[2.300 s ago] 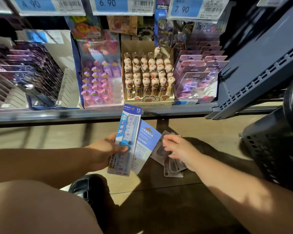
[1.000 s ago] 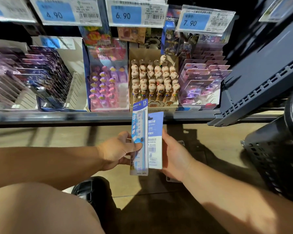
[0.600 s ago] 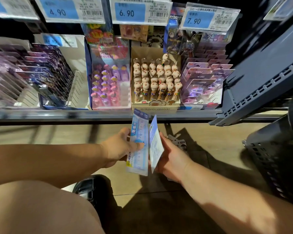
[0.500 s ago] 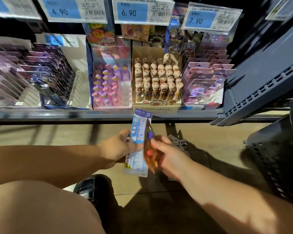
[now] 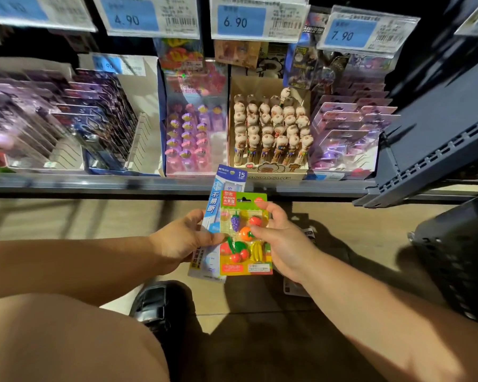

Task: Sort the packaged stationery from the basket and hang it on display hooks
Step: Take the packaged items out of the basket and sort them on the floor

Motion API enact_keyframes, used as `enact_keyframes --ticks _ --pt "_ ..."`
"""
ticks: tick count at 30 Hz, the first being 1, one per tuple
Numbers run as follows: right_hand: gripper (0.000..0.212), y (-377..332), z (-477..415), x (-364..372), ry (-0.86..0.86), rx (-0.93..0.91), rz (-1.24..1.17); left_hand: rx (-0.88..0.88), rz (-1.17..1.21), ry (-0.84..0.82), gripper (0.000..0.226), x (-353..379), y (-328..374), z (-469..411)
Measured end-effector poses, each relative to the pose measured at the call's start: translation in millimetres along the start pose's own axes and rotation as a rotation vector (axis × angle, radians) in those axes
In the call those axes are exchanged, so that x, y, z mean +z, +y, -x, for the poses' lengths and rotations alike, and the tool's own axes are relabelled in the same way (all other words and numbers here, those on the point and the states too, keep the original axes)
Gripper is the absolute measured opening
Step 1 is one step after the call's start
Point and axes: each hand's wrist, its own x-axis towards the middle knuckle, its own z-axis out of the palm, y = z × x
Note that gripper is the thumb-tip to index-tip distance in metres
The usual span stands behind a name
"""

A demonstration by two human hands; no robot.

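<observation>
Eraser pack (image 5: 244,235) is covering the ruler pack (image 5: 214,202); our right hand (image 5: 287,244) is pinching the first, our left hand (image 5: 177,241) is gripping the second.

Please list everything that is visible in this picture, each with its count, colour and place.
ruler pack: one, blue and white, behind the eraser pack
eraser pack: one, green and orange, fruit shapes, in front
floor packs: at least two, pale, partly hidden by the right hand
basket: one, dark, far right
price tags: three readable, blue and white, top
pen box: one, beige, shelf middle
pink pen box: one, pink and purple, left of it
purple carded packs: many, shelf left
pink carded packs: several, shelf right
shoe: one, black, floor
left hand: grips ruler pack
right hand: pinches eraser pack
</observation>
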Motion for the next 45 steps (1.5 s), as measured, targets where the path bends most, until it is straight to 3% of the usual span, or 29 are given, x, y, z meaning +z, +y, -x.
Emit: enact_keyframes --ticks 5,11,14,20,26,31,36,41,45 --pt "0.072 4.9 -4.4 7.2 -0.012 0.004 -0.001 0.011 0.015 0.054 0.061 -18.2 -8.1 4.2" --pt "0.021 22.7 -8.4 10.7 0.008 0.114 0.350 -0.019 -0.057 0.160 0.048 -34.7 -17.1 4.2" --pt "0.014 35.4 -13.6 3.3 0.093 0.161 0.380 -0.061 -0.139 0.234 0.044 -47.2 -27.0 -0.6" --pt "0.019 49.1 -18.8 -18.4 0.228 0.209 0.579 -0.118 -0.254 0.340 0.042 -60.9 -32.1 -1.6" --pt "0.038 59.1 -43.2 -12.9 0.176 0.260 0.609 -0.131 -0.242 0.325 0.042 -55.8 -28.9 -2.5" --pt "0.055 64.0 -49.5 -16.3 0.184 0.235 0.835 -0.151 -0.229 0.328 0.038 -57.0 -28.6 -0.6" --pt "0.030 55.8 -30.8 7.2 0.026 0.225 0.776 -0.178 -0.068 0.243 0.039 -51.5 -28.5 3.5" --pt "0.023 45.8 -9.9 43.2 -0.172 0.271 0.453 -0.184 0.046 0.189 0.031 -37.9 -25.4 6.2" --pt "0.011 53.7 -9.1 52.1 -0.177 0.187 0.426 -0.188 0.105 0.135 0.022 -32.6 -28.4 10.3"
